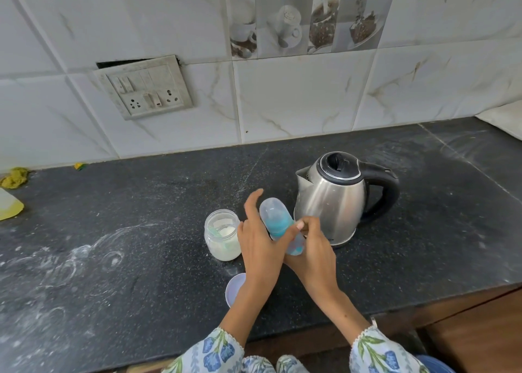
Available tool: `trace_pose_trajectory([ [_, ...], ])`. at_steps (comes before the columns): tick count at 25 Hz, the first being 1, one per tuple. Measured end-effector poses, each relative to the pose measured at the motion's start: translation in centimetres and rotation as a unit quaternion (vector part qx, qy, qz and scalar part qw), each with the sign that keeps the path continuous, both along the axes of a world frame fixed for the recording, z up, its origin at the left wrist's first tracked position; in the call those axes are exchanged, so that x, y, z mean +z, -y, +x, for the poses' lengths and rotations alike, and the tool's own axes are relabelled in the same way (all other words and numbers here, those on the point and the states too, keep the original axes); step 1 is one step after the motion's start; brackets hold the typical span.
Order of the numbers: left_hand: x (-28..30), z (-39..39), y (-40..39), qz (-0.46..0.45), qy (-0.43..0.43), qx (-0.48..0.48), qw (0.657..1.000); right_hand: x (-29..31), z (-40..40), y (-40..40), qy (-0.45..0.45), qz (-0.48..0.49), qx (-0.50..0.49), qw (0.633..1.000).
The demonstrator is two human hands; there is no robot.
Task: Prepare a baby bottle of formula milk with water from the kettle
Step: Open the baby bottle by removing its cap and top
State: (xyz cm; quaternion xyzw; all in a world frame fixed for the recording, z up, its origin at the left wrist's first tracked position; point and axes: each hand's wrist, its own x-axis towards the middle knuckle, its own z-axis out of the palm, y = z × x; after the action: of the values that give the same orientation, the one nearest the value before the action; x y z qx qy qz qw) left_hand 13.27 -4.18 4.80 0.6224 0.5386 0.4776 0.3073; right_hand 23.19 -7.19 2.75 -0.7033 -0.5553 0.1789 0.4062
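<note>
A baby bottle [275, 217] with a clear cap and a blue collar leans tilted between my hands, just in front of the steel kettle [333, 200]. My left hand [261, 242] has its fingers straight up on the bottle's left side and its thumb laid across the front of the bottle. My right hand [315, 248] curls around the bottle's lower body, which it mostly hides. The kettle stands upright on the dark counter [141, 231], lid shut, black handle to the right. An open glass jar [221, 235] of white powder with a scoop inside stands left of my hands.
A round pale lid [234, 289] lies on the counter under my left forearm. White powder smears mark the counter's left part. A yellow cloth [14, 177] and a yellow-white object [8, 206] sit at the far left. A switchboard [145, 90] is on the tiled wall. The counter's front edge runs at the lower right.
</note>
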Motion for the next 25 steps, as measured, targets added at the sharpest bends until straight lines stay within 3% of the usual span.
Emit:
trace_pose_trajectory([
  [3, 0.4, -0.1, 0.4, 0.084, -0.133, 0.018, 0.987, -0.3, -0.1, 0.2, 0.007, 0.008, -0.003, 1.000],
  [6, 0.5, -0.3, 0.3, 0.081, -0.178, 0.002, 0.981, -0.8, -0.4, 0.1, -0.031, -0.014, -0.007, 0.999],
  [10, 0.6, -2.0, -1.0, -0.084, -0.079, -0.221, 0.968, -1.5, 0.9, 0.3, -0.181, -0.050, 0.069, 0.980],
  [12, 0.1, -2.9, -2.0, -0.084, -0.071, -0.260, 0.959, -0.9, 1.9, 0.4, -0.256, -0.082, 0.138, 0.953],
  [15, 0.0, -3.8, -3.0, -0.079, -0.069, -0.284, 0.953, 0.0, 2.6, 0.5, -0.296, -0.127, 0.205, 0.924],
  [20, 0.7, -3.7, -3.5, -0.059, -0.063, -0.294, 0.952, 0.7, 3.5, 0.2, -0.308, -0.157, 0.210, 0.914],
  [25, -0.2, -1.8, -2.8, 0.026, -0.155, -0.175, 0.972, 0.1, 2.5, -0.7, -0.161, -0.097, 0.091, 0.978],
])
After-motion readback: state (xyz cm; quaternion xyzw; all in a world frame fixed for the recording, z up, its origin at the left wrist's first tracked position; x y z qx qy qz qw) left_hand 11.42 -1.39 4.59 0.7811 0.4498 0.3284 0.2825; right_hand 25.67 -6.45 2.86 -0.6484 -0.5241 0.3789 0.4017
